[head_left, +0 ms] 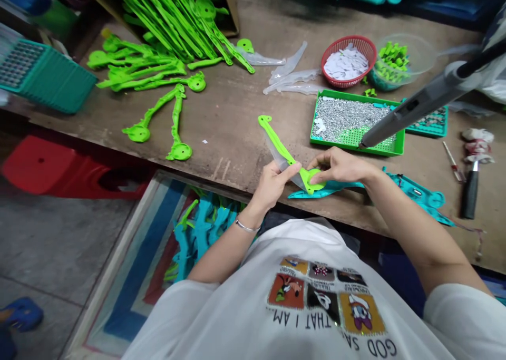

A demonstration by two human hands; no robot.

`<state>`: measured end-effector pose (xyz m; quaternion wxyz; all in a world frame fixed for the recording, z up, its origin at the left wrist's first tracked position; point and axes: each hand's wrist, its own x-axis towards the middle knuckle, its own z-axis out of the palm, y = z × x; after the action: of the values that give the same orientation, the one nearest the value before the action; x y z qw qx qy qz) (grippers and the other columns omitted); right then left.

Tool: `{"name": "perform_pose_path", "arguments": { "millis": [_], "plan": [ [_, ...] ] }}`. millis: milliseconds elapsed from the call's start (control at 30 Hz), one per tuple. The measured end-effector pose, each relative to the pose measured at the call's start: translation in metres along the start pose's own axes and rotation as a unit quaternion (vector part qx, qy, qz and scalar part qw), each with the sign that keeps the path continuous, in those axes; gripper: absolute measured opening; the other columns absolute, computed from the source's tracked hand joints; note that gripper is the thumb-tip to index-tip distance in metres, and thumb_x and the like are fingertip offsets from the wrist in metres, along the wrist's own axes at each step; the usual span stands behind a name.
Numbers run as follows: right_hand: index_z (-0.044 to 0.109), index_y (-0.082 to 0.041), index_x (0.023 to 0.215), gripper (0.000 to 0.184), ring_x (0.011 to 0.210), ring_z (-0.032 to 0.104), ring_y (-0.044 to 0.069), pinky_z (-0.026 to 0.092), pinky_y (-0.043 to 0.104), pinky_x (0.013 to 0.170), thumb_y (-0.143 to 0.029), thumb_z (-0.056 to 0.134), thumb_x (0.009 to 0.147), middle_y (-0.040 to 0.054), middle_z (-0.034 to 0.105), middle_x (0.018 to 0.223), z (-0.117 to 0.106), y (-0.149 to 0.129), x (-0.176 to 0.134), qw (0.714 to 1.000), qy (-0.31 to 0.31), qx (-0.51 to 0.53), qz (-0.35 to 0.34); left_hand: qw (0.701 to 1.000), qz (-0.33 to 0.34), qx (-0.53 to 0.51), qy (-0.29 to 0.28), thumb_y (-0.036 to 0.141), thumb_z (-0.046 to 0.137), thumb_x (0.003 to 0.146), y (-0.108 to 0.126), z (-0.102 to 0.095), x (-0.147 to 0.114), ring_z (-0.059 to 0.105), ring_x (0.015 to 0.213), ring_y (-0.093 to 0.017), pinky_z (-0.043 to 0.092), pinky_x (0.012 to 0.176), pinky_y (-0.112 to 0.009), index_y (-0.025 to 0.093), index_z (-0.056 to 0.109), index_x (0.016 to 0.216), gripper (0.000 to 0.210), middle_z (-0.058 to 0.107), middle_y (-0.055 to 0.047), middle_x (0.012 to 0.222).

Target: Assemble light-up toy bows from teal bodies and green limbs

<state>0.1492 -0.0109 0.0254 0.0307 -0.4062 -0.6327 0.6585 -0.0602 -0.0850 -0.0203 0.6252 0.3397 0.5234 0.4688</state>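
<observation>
A lime-green plastic arm [280, 145] with a round disc end is held over the front of the table. My left hand [272, 183] is closed around its middle, thumb on top. Along the arm's edge lies a clear plastic strip [272, 143], also within the left hand's grip. At the disc end, my right hand [336, 166] pinches the part between thumb and fingers. Beneath it, on the table edge, a teal plastic part [336, 188] lies partly hidden by my right forearm. A grey powered screwdriver [415, 107] hangs tip-down above my right hand.
A green tray [318, 112] of small screws stands beyond my right hand. Behind it are a red basket [371, 67] and a clear bowl [425, 59]. Green arms [166, 17] fill a cardboard box at the back left. A black-handled hammer [469, 191] lies right; a red stool [59, 165] stands left.
</observation>
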Motion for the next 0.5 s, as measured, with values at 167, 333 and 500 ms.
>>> {"name": "perform_pose_path", "arguments": {
  "millis": [167, 333, 500],
  "plan": [
    [0.081, -0.013, 0.093, 0.042, 0.065, 0.059, 0.012, 0.047, 0.025, 0.063, -0.043, 0.088, 0.064, 0.0024, 0.076, 0.079, -0.002, -0.005, -0.001, 0.999, 0.025, 0.024, -0.005, 0.999, -0.022, -0.048, -0.008, 0.044, 0.093, 0.07, -0.001, 0.007, -0.011, 0.075, 0.089, -0.019, 0.061, 0.086, -0.033, 0.018, 0.073, 0.11, 0.052, 0.08, -0.005, 0.104],
    [0.081, -0.014, 0.09, 0.044, 0.064, 0.06, 0.012, 0.048, 0.026, 0.063, -0.043, 0.092, 0.059, 0.0024, 0.076, 0.079, 0.0, 0.001, 0.005, 0.998, 0.031, 0.045, -0.011, 0.997, -0.034, -0.028, -0.064, 0.04, 0.094, 0.068, -0.015, 0.02, -0.022, 0.077, 0.097, -0.023, 0.06, 0.094, -0.038, 0.015, 0.075, 0.105, 0.049, 0.081, -0.009, 0.109],
    [0.082, -0.015, 0.097, 0.047, 0.068, 0.064, 0.013, 0.052, 0.026, 0.069, -0.047, 0.091, 0.064, 0.0029, 0.079, 0.084, -0.006, 0.011, 0.006, 0.998, 0.003, 0.063, -0.007, 0.999, -0.018, -0.015, -0.037, 0.042, 0.095, 0.067, -0.025, 0.027, -0.024, 0.077, 0.09, -0.022, 0.062, 0.088, -0.037, 0.014, 0.074, 0.103, 0.05, 0.081, -0.009, 0.102]
  ]
}}
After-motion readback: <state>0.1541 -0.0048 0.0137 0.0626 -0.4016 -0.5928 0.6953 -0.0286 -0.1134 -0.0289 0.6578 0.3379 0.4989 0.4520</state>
